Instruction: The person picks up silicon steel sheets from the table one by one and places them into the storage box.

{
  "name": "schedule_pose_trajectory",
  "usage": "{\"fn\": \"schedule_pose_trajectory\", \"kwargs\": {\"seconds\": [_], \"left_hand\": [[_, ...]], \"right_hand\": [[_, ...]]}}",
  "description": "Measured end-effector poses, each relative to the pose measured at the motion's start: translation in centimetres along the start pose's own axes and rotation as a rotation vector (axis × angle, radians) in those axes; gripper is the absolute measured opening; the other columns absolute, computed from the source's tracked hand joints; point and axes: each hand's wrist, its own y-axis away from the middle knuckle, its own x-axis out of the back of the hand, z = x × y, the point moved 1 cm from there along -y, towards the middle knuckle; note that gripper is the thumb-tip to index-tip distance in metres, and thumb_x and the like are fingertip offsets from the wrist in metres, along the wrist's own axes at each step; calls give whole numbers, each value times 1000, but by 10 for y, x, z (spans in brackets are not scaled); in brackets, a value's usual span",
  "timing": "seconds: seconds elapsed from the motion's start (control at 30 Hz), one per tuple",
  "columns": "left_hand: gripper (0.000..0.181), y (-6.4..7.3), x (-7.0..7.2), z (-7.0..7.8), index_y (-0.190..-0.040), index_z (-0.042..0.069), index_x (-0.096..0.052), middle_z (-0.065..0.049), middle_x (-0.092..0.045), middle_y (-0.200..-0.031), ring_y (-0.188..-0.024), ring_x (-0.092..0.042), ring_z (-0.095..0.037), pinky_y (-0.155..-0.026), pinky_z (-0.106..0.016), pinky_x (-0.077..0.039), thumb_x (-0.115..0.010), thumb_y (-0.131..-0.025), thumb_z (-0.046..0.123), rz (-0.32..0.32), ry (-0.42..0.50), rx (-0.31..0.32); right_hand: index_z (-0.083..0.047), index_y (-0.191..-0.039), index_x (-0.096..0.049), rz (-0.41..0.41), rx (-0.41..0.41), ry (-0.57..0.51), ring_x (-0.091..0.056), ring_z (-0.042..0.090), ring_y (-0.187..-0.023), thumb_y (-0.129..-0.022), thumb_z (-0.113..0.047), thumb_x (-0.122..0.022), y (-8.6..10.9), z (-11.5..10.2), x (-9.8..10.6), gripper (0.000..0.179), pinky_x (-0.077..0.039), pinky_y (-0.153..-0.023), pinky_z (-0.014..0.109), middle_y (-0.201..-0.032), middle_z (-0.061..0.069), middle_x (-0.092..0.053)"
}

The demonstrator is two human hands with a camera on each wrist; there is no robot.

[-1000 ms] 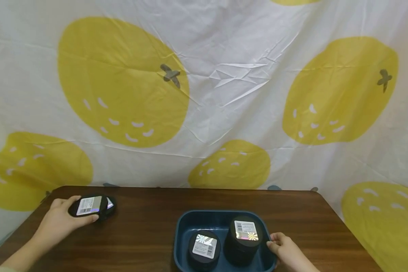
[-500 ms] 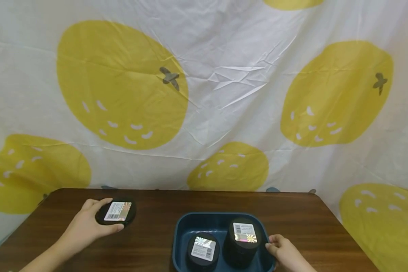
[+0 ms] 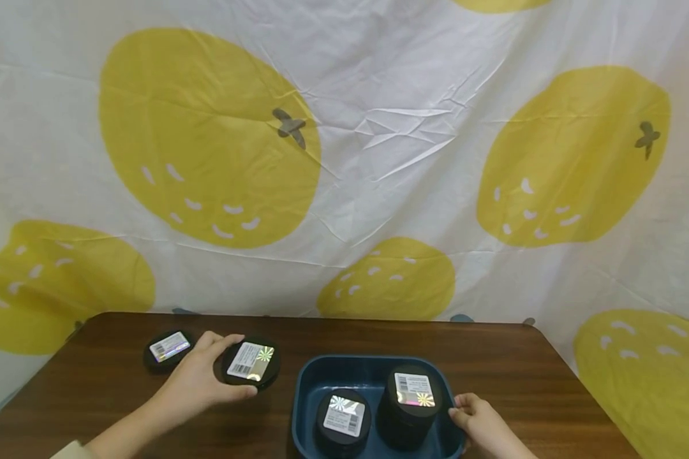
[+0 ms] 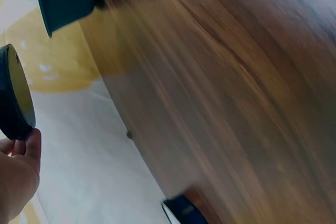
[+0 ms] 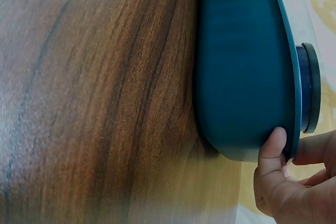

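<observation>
My left hand (image 3: 198, 376) grips a round, flat black jar (image 3: 251, 362) by its edge, thumb on the near side. A white label with a shiny sticker faces up on it. The jar is held above the table, left of the blue tray (image 3: 373, 359); the left wrist view shows it edge-on (image 4: 16, 93). My right hand (image 3: 485, 424) pinches the tray's right rim, thumb on the outer wall (image 5: 247, 66). Inside the tray sit a black jar (image 3: 344, 417) on the left and a taller black jar or stack (image 3: 416, 390) on the right.
Another labelled black jar (image 3: 169, 350) lies on the brown wooden table (image 3: 287, 338), behind and left of my left hand. A white curtain (image 3: 390, 191) with yellow fruit prints hangs behind the table's back edge.
My left hand has carried its jar rightward toward the tray, leaving the other jar in view behind it. The right hand and tray stay in place.
</observation>
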Motion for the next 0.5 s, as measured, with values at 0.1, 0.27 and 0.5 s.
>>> {"fn": "schedule_pose_trajectory", "kwargs": {"seconds": [0.1,0.27,0.5], "left_hand": [[89,-3,-7,8,-126,6,-55,-1,-47,-100,-85,-50,-16,-75,-36,-47,-85,-54,49,-27,27,-14],[90,-6,-20,19,-126,3,-56,-1,-46,-100,-82,-48,-14,-72,-30,-45,-86,-54,47,-76,55,-50],[89,-7,-41,39,-125,0,-55,3,-44,-96,-82,-48,-12,-72,-25,-44,-85,-55,48,-181,103,-116]], "right_hand": [[24,-100,-41,3,1,-1,-55,15,-59,-89,1,-47,0,0,1,26,-53,-51,35,-78,12,-53],[24,-100,-41,-5,20,9,-55,16,-58,-90,0,-47,0,1,2,27,-53,-50,34,-77,10,-54],[24,-101,-41,-24,31,8,-55,16,-58,-90,-1,-48,1,1,3,28,-53,-50,33,-76,7,-54]]}}
